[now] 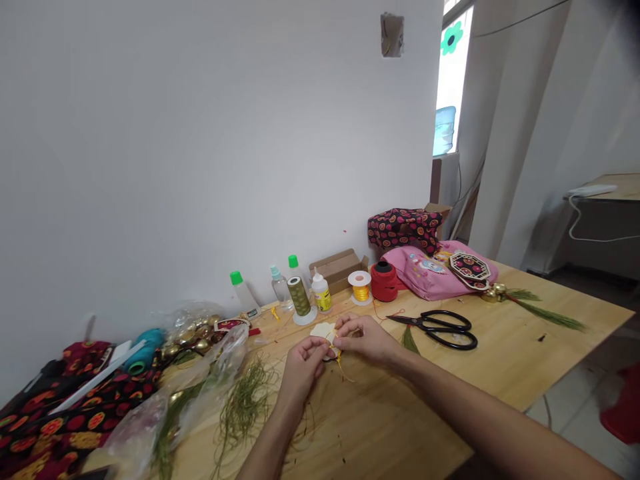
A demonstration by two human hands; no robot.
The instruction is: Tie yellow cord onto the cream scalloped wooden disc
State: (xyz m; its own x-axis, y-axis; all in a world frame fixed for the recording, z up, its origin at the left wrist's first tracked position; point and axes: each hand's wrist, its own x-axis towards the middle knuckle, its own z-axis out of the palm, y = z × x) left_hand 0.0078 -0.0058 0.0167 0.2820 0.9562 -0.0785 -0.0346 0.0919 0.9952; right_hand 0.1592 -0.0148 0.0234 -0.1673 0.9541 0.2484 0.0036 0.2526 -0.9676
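- The left hand (303, 365) and the right hand (367, 339) meet over the middle of the surface. Each pinches the small cream-coloured flat piece (323, 331) with curled fingers. A strand of yellow thread (342, 368) trails from the piece onto the wood.
- Just beyond the hands, and apart from them, stand four things in a row: an olive-green thread cone (299, 297), a white glue bottle with a yellow label (321, 292), a yellow spool with white flanges (360, 287) and a red cord spool (384, 282).
- Black-handled scissors (443, 329) lie shut to the right of the right hand, clear of it.
- Loose green threads (245, 400) sprawl to the left of the left hand.
- A clear plastic bag (220, 353) at the left holds gold bells (193, 337).
- A brown cardboard box (337, 267) sits against the wall; what is inside cannot be seen.
- The light wooden surface (500, 360) runs along a white wall (175, 167). A pink fabric bag (423, 272) rests at its far end, and a dark flower-patterned cloth (45, 420) covers its near left corner.
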